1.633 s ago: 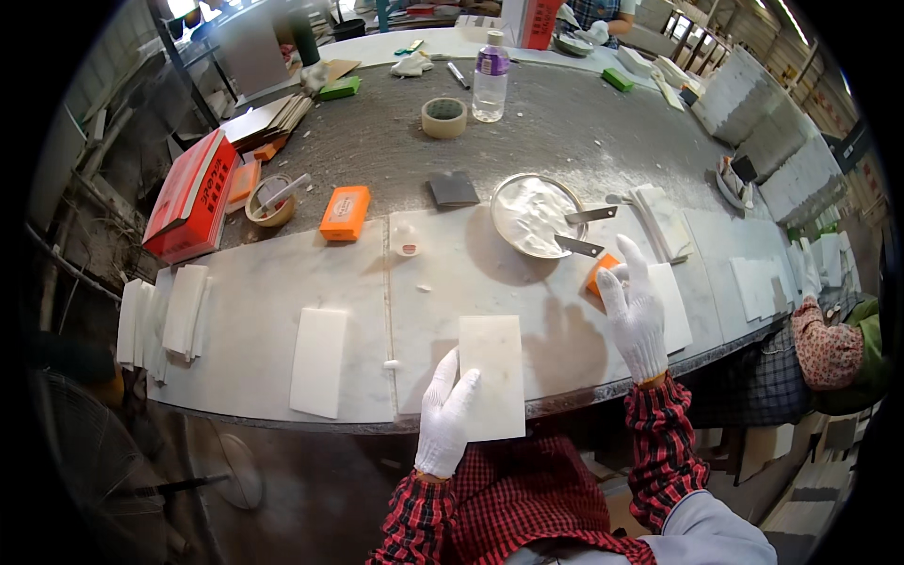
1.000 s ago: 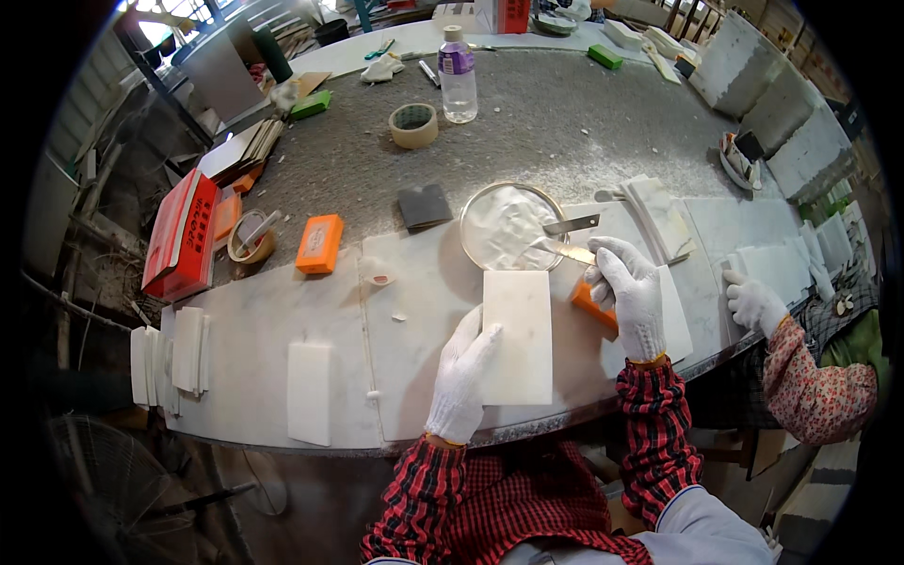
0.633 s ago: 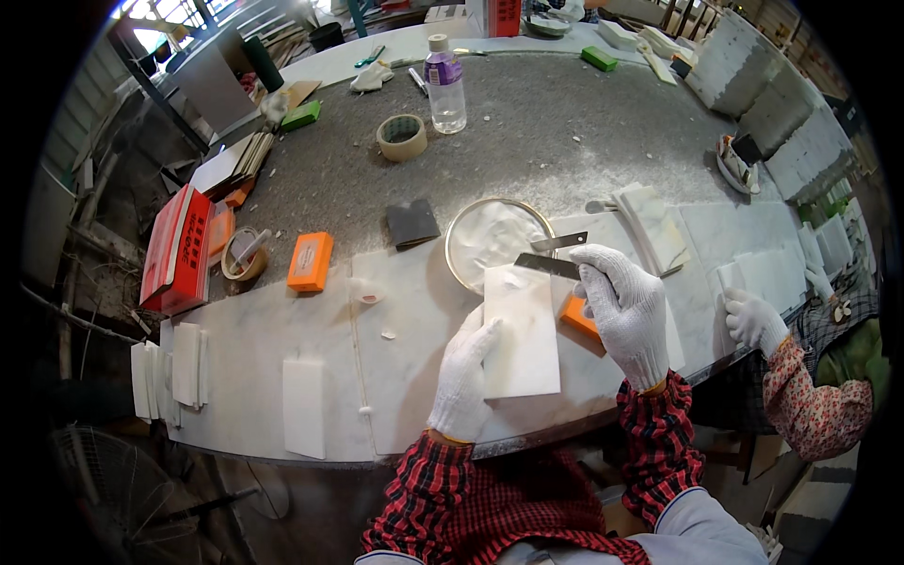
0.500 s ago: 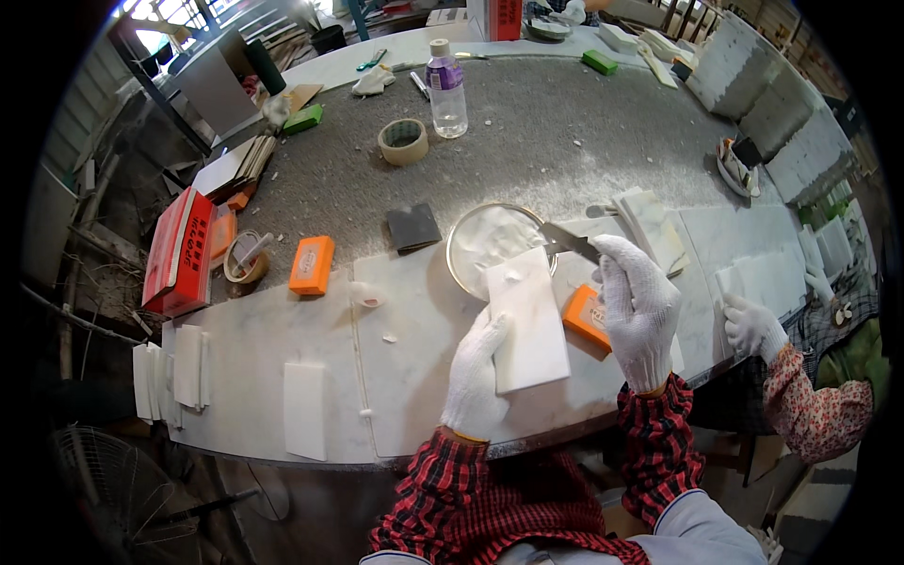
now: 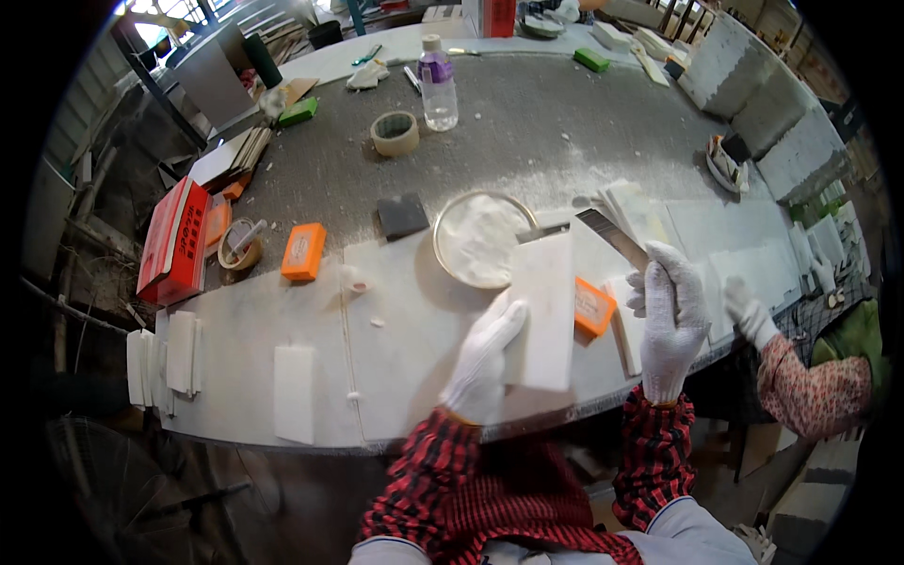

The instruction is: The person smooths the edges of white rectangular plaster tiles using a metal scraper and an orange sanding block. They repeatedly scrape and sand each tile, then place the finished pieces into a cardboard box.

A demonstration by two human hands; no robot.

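My left hand [image 5: 480, 367], in a white knit glove, is closed around the edge of a white rectangular slab [image 5: 544, 320], thumb on its face. The slab is tilted above the table's near edge. In my gloved right hand [image 5: 673, 315] is a flat metal spatula [image 5: 612, 235], its blade pointing up and left, apart from the slab. Behind the slab stands a round metal-rimmed bowl [image 5: 480, 281] with white paste-like material [image 5: 485, 231] in it. A flat metal strip [image 5: 543, 233] shows at the bowl's right rim, partly hidden by the slab.
Orange boxes [image 5: 593, 308] [image 5: 303, 251] and a dark square block [image 5: 402, 217] lie around the bowl. Farther off stand a tape roll [image 5: 395, 134] and a plastic bottle [image 5: 438, 85]. White slabs [image 5: 294, 394] lie at left. A co-worker's gloved hand [image 5: 749, 311] rests at right.
The spatula has moved right and away from the slab's top. My left hand has turned the slab more upright and shifted it slightly right. The whole view has shifted a little.
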